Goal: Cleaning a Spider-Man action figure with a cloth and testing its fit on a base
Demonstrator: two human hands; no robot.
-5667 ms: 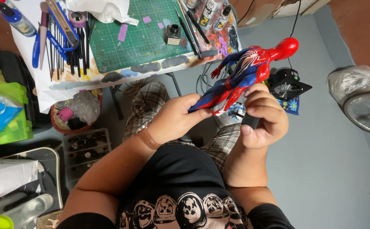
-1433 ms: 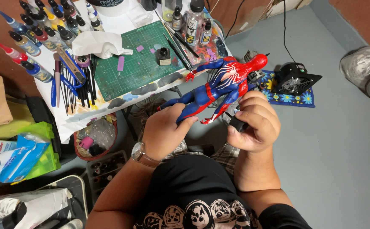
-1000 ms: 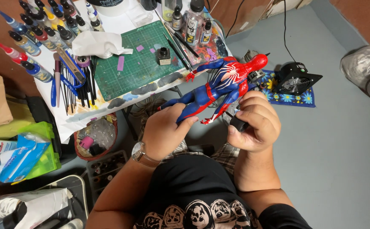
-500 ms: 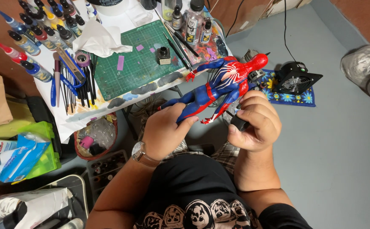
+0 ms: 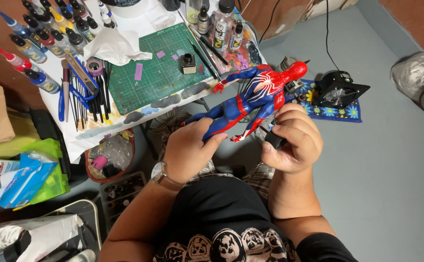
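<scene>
A red and blue superhero action figure [image 5: 256, 94] with a white spider emblem on its back lies face down in the air above my lap. My left hand [image 5: 191, 149], a watch on its wrist, grips the figure's legs. My right hand [image 5: 292, 140] is curled around a small black tool [image 5: 274, 139] right beside the figure's lower body. The figure's red head points toward the upper right.
A small work table [image 5: 110, 128] holds a green cutting mat [image 5: 158, 73], paint bottles [image 5: 37, 36], brushes and pens [image 5: 83, 94], and a crumpled tissue [image 5: 115, 46]. A black fan [image 5: 340, 90] sits on a flowered cloth on the grey floor. A bin [image 5: 110, 155] stands under the table.
Between 5.7 s and 1.4 s ago the view shifted and the figure came lower and nearer the table. Over the last second, figure and hands have barely moved.
</scene>
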